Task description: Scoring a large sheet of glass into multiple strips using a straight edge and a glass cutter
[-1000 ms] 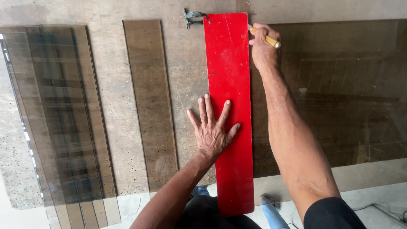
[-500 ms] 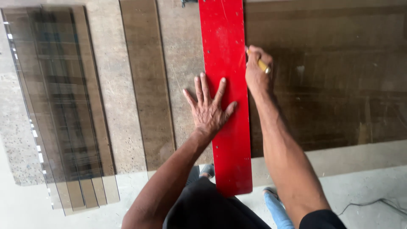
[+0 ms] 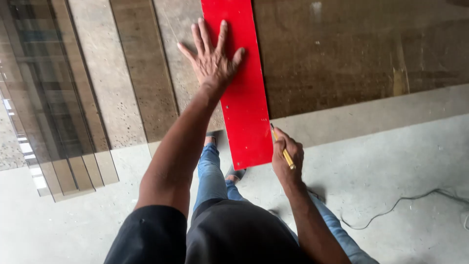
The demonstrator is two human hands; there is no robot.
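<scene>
My left hand (image 3: 212,58) lies flat with fingers spread on a long red straightedge (image 3: 244,112), pressing it onto a large tinted glass sheet (image 3: 351,54) on a stone table. My right hand (image 3: 287,156) grips a thin yellow-handled cutting tool (image 3: 283,150), its tip against the straightedge's right side, just past the table's near edge. The straightedge's near end overhangs the table above my legs.
A narrow tinted glass strip (image 3: 144,73) lies left of the straightedge. A stack of several glass strips (image 3: 53,107) overhangs the table's near edge at far left. A cable (image 3: 400,203) runs across the concrete floor at right.
My right hand has drawn the tool toward me along the straightedge's right side, from the far end to the near table edge. My left hand has stayed pressed on the straightedge.
</scene>
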